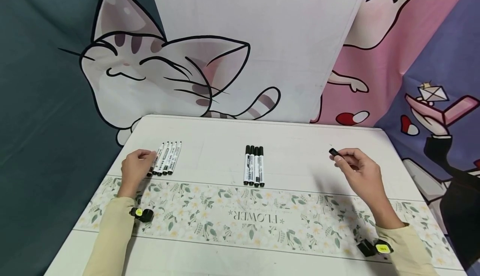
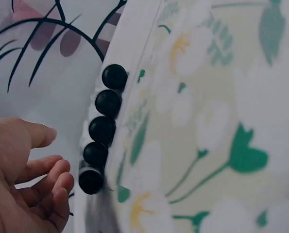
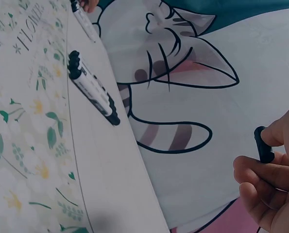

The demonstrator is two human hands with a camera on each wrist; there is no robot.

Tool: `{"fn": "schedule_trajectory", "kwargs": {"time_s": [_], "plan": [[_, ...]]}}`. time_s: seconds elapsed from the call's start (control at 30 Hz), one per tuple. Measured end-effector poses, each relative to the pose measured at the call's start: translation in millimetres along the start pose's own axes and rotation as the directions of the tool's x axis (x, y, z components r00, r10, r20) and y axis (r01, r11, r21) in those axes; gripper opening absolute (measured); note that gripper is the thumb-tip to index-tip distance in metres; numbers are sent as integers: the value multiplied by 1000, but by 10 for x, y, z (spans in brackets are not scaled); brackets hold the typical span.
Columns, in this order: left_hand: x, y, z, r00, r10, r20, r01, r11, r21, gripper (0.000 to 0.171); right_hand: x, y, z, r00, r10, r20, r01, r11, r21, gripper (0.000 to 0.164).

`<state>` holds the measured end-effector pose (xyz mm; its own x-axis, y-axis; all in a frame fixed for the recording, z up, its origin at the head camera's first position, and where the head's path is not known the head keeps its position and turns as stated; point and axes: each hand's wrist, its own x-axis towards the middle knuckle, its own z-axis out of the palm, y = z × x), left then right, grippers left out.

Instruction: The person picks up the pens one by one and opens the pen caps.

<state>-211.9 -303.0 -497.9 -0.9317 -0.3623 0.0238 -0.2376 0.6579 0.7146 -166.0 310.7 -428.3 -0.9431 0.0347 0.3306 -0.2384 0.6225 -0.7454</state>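
In the head view, my left hand [image 1: 138,166] is at the left end of a row of several uncapped whiteboard markers [image 1: 166,158], their tips pointing away and their black ends toward me. Its thumb and fingers are parted in the left wrist view, with the hand [image 2: 35,174] just beside the nearest marker end [image 2: 91,181] and nothing between the fingertips. Over on the right, my right hand [image 1: 360,171] pinches a black marker cap [image 1: 335,152] between thumb and fingers, above the table. The right wrist view shows the cap [image 3: 264,144] held upright.
Several capped markers [image 1: 254,166] lie side by side at the table's middle. A flower-patterned strip [image 1: 247,217] runs across the white table [image 1: 210,142]. Behind stands a cloth backdrop [image 1: 232,13] with a cartoon cat.
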Motion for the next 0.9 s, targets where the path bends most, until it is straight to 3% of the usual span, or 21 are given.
{"fn": "schedule_trajectory", "kwargs": {"time_s": [0.13,0.23,0.53,0.7,0.9], "plan": [[-41,95,-21,997,71,-29,-72,997,-14,52,20,-2,-84,1000,22,-12,-22,999,-27,23],[-73,180,5,985,159,-62,-160,987,-9,47,34,14,-133,999,35,-18,-35,998,-46,25],[-204,416,169,913,385,-134,-389,921,-7,37,99,155,-190,995,63,-83,-68,996,-64,28],[-300,535,262,888,439,-134,-443,897,4,33,140,283,-187,984,100,-150,-113,990,-79,28],[-379,634,365,873,472,-121,-476,880,-5,29,196,421,-175,946,235,-224,-253,966,-57,34]]}}
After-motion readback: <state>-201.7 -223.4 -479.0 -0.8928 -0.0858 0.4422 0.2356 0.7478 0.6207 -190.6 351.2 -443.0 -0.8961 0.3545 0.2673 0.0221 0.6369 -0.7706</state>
